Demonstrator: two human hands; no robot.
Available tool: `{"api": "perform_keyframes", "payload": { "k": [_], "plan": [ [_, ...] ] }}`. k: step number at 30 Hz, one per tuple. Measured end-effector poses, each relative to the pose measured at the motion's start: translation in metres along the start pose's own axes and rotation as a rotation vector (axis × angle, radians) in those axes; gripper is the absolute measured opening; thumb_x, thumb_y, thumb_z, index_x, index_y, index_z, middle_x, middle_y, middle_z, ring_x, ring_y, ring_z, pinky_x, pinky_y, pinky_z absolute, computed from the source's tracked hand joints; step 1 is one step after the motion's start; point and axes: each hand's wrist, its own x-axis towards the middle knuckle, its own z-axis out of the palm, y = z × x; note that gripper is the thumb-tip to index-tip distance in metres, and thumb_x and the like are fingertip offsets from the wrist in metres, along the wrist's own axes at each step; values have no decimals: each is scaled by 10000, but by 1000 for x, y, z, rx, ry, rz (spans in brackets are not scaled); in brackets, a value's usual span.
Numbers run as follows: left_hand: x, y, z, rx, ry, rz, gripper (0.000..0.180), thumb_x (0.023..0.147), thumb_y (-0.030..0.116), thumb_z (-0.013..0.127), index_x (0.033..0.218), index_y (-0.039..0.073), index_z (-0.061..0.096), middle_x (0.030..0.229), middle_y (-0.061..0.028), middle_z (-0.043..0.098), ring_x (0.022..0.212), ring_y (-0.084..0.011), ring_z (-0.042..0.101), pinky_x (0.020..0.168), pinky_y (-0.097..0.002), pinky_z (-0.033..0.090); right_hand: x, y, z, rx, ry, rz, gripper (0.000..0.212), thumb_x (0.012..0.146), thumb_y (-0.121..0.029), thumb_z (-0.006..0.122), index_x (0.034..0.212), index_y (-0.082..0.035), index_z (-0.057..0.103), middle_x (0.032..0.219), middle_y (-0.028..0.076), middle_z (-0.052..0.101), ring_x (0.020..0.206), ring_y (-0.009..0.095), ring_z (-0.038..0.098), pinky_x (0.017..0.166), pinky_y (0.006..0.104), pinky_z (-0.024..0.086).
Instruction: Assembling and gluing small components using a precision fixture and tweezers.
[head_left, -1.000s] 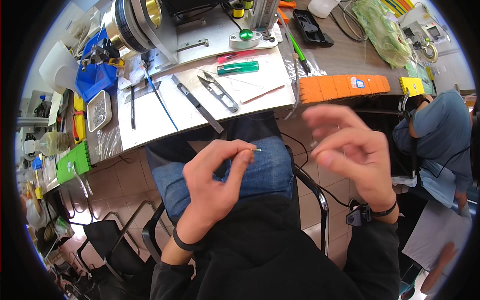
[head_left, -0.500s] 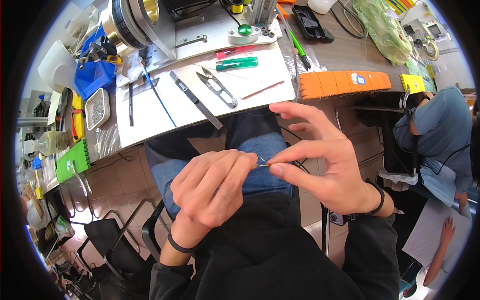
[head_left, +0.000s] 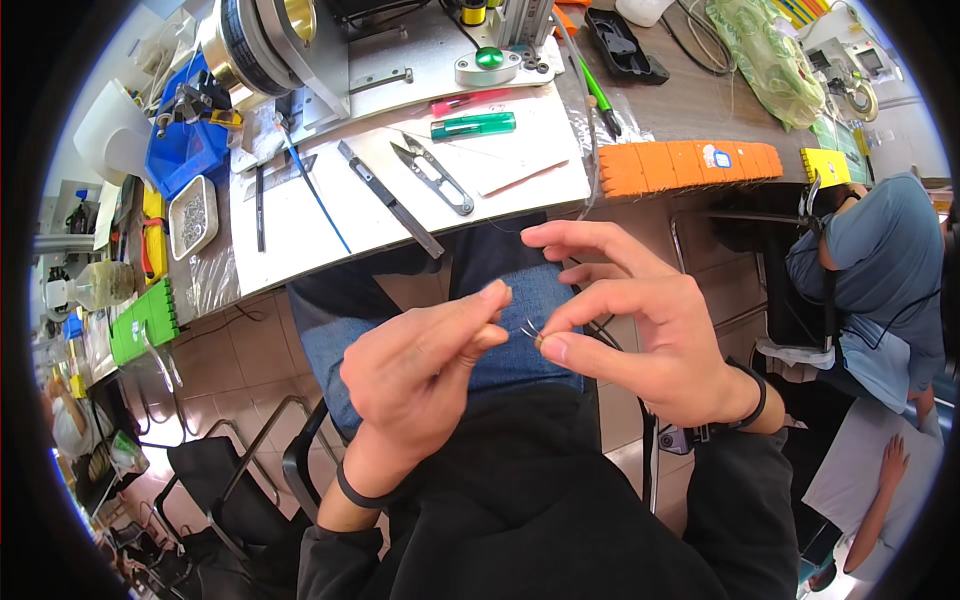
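Above my lap, my right hand [head_left: 655, 325] pinches a tiny part with two thin wire legs [head_left: 530, 328] between thumb and index finger. The legs poke out toward my left hand; the body of the part is mostly hidden by the fingertips. My left hand [head_left: 415, 370] is close beside it, thumb and index finger slightly apart, nothing visible between them. On the white board [head_left: 300, 235] beyond lie black thread snips [head_left: 432, 176], a dark flat metal tool [head_left: 390, 200], a thin blue rod [head_left: 318, 198] and a green-handled tool [head_left: 473, 125].
A metal winding-type machine with a large spool [head_left: 240, 55] stands at the back left. Nearby are a blue bin [head_left: 190, 150] and a small tray of metal bits [head_left: 194, 216]. An orange strip [head_left: 690, 168] lines the bench edge at right. Another person [head_left: 870, 250] sits far right.
My left fingers have come off the small part and parted from each other. My right hand keeps the part, its two wire legs now spread and showing.
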Motion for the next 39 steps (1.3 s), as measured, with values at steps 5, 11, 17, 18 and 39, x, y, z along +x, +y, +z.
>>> {"api": "perform_keyframes", "payload": {
  "k": [5, 11, 17, 18, 39],
  "plan": [
    [-1, -4, 3, -502, -36, -217, 295, 820, -22, 721, 1114, 8, 723, 1132, -166, 691, 846, -190, 719, 727, -260, 592, -1, 0, -1, 80, -61, 22, 92, 825, -111, 744, 898, -54, 749, 1309, 127, 561, 1162, 249, 545, 1002, 375, 422],
    [3, -1, -1, -464, -113, -194, 274, 799, -26, 736, 1065, 39, 750, 1152, -148, 682, 871, -182, 704, 717, -255, 585, -1, -2, 0, 90, -56, 15, 94, 823, -112, 748, 901, -60, 753, 1300, 126, 559, 1148, 246, 549, 1000, 379, 425],
    [2, 0, 2, -393, -84, -220, 178, 790, -31, 741, 954, 36, 746, 999, -111, 715, 866, -181, 680, 691, -266, 560, -1, -1, -1, 43, -51, -14, 94, 826, -107, 750, 912, -71, 765, 1313, 125, 552, 1140, 246, 550, 993, 381, 435],
    [2, -1, 1, -429, -97, -237, 145, 816, -25, 723, 954, 19, 735, 1007, -119, 704, 874, -183, 678, 711, -270, 567, -1, 0, -1, 29, -57, -17, 102, 830, -111, 754, 924, -77, 772, 1323, 124, 548, 1139, 246, 551, 990, 378, 439],
    [-3, 0, 11, -768, -65, -416, 92, 913, 44, 670, 958, -30, 702, 1051, -147, 642, 909, -173, 645, 760, -276, 559, -5, 2, 1, 224, -21, 119, 128, 838, -154, 766, 939, -77, 785, 1233, 137, 648, 1146, 223, 583, 979, 345, 438]
  ]
}}
